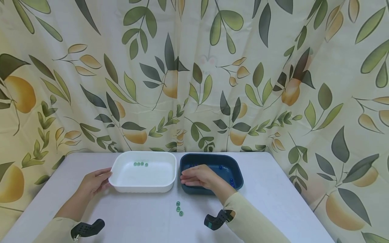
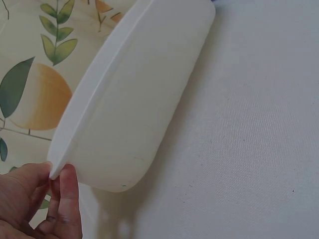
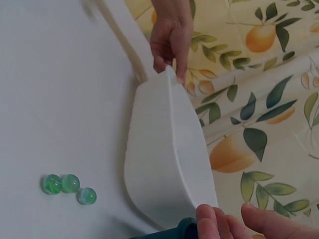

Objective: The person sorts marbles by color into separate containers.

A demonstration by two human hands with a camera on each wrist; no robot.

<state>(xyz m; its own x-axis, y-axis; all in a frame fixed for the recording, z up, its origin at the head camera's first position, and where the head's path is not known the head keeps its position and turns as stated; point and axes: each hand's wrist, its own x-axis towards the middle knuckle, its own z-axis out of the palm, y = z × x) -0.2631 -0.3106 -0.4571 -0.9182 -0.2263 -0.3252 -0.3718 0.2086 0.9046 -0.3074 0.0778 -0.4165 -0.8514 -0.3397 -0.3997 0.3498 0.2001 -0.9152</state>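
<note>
My left hand (image 1: pixel 93 183) pinches the left rim of a white plastic basin (image 1: pixel 141 188) between thumb and fingers; the left wrist view shows this grip closely. Several green glass marbles (image 1: pixel 138 164) lie inside toward the back. To the right stands a dark blue basin (image 1: pixel 240 175) with small blue marbles (image 1: pixel 232 182) in it. Over its left side reaches my right hand (image 1: pixel 200 176), fingers extended at the rim. In the right wrist view, thumb and fingers (image 3: pixel 219 221) stand apart with nothing between them. Three green marbles (image 1: pixel 178 209) lie on the table in front.
Both basins stand side by side on a white-covered table (image 1: pixel 146 219). Behind them hangs a curtain (image 1: pixel 194 84) printed with leaves and fruit. A black band with a device (image 1: pixel 88 228) circles the left wrist, and another (image 1: pixel 217 219) the right.
</note>
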